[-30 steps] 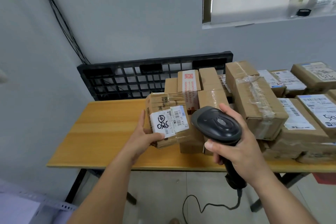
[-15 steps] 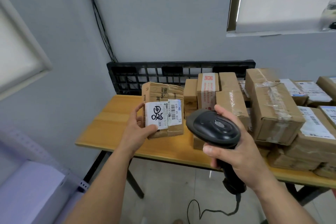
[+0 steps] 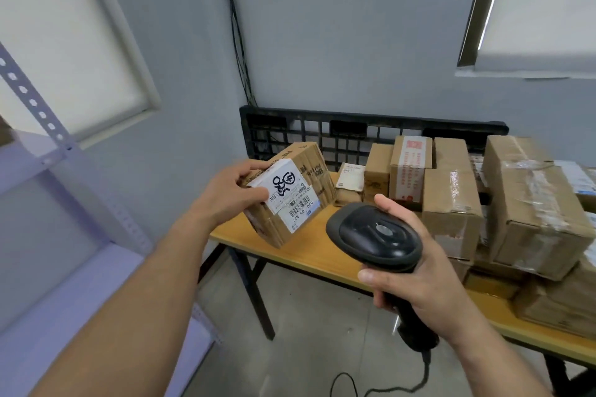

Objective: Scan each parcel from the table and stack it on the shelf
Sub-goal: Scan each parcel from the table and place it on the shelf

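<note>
The left hand (image 3: 225,193) grips a small taped parcel (image 3: 300,180) at its near corner, thumb pressed on the white label (image 3: 290,200) and fingers curled over the top edge. It holds the parcel tilted in the air, over the end of the desk (image 3: 316,254) and not touching it. The right hand (image 3: 419,274) is wrapped round the handle of a black scanner (image 3: 374,235), whose head sits just right of and below the parcel, apart from it.

The one-corner hold is the weak spot. A quick swing could let the box twist out and drop to the floor (image 3: 306,316) below the hands. The thumb also covers part of the label, which might spoil a read. The scanner's cable (image 3: 354,385) trails down under the right hand and could snag.

Left of the left hand there is open air up to the shelf (image 3: 48,283). Its perforated upright (image 3: 32,100) is a hard edge that could clip a parcel corner. The shelf boards look bare, though that side is blurred. Right of the right hand, stacked boxes (image 3: 451,203) crowd the desk, leaving little elbow room.
</note>
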Demonstrator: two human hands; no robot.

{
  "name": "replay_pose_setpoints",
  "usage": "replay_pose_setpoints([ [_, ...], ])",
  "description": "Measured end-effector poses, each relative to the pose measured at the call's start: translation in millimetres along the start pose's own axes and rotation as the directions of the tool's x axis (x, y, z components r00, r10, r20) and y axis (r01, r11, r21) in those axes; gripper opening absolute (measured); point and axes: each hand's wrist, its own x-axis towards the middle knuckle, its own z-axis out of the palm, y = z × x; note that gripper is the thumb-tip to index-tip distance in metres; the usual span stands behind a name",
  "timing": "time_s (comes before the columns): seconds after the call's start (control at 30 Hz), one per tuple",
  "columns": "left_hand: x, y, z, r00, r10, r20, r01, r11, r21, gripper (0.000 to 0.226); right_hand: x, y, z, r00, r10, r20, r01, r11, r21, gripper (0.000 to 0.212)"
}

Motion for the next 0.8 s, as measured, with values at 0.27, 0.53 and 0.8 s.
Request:
replay_pose_setpoints([
  [0.27, -7.4, -3.5, -33.8, 0.999, -0.003, 0.042, -0.001, 0.996, 0.084, 0.038, 0.3, 2.0, 25.2, 0.994, 0.054, 0.091, -0.057, 0.998, 0.028, 0.088],
  [0.53, -17.4, -22.2, -62.6, 0.999, 0.012, 0.049, -0.016, 0.996, 0.083, 0.037, -3.6, -6.6, 61.3, 0.993, 0.083, 0.083, -0.084, 0.996, 0.005, 0.088],
  [0.8, -47.0, -58.2, -118.9, 0.999, 0.016, 0.05, -0.019, 0.998, 0.056, 0.039, -10.1, -14.0, 134.9, 0.995, 0.082, 0.056, -0.081, 0.996, -0.023, 0.088],
])
